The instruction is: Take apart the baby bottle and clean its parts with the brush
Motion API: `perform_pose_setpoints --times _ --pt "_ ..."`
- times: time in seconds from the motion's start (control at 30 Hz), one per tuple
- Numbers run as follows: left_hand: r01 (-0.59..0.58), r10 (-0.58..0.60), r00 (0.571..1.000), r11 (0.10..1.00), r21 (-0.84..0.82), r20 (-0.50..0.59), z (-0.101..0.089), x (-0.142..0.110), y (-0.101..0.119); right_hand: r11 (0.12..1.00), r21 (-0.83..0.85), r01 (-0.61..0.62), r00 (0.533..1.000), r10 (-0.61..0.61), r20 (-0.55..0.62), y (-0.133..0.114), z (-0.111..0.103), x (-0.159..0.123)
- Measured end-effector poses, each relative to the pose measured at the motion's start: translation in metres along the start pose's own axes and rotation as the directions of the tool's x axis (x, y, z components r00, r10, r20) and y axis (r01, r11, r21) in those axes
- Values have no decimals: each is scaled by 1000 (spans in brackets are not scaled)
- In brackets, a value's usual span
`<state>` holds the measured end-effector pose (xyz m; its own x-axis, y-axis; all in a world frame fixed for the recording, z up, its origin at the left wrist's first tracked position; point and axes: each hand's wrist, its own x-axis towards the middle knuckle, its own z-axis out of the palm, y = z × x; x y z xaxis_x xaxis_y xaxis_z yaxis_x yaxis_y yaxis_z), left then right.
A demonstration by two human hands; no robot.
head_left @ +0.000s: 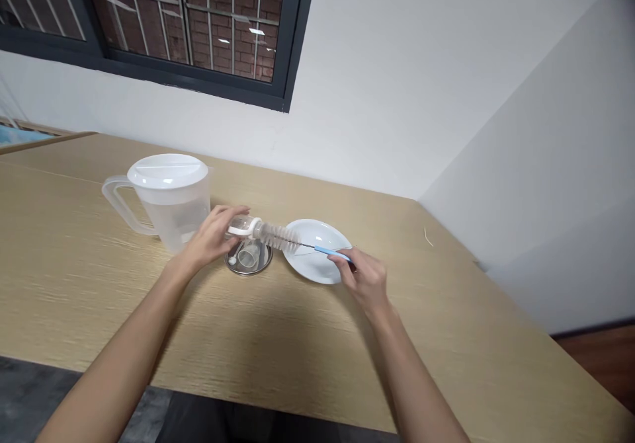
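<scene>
My left hand (214, 235) is closed around a clear baby bottle (243, 225) with a white handle, its mouth pointing right. In my right hand (364, 274) is the blue handle of a bottle brush (325, 251). The brush's pale bristles (280, 237) are at the bottle's mouth; whether the tip is inside I cannot tell. Below the bottle lies a round metal tray (243, 270) holding a clear ring-shaped part (249, 254) and a small white piece (233, 260). A white oval plate (317, 272) sits under the brush.
A lidded translucent pitcher (173, 208) with some liquid stands left of my left hand. A thin pale strip (428, 237) lies at the right of the wooden table (278, 337). A white wall (357, 99) and a barred window (198, 26) are behind the table.
</scene>
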<state>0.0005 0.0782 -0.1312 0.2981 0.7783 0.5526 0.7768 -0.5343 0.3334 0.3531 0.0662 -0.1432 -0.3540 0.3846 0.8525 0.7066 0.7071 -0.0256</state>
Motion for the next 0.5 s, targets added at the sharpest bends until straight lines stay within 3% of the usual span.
perform_pose_setpoints --times 0.1,0.2,0.27,0.37,0.5 --pt "-15 15 1000 1000 12 -22 0 0 2 975 114 -191 981 185 65 -3 4 -1" --pt "-14 14 1000 1000 18 -1 -1 -1 2 952 161 -261 965 252 79 -5 7 -3" --pt "-3 3 1000 1000 19 20 -1 -1 0 965 156 -209 978 208 21 -5 9 -3" --pt "9 -9 999 1000 11 34 -3 -1 -2 996 91 -14 999 18 -45 -5 8 -2" --pt "14 -14 1000 1000 -18 17 -6 0 -1 990 2 142 988 -141 -66 -3 1 1"
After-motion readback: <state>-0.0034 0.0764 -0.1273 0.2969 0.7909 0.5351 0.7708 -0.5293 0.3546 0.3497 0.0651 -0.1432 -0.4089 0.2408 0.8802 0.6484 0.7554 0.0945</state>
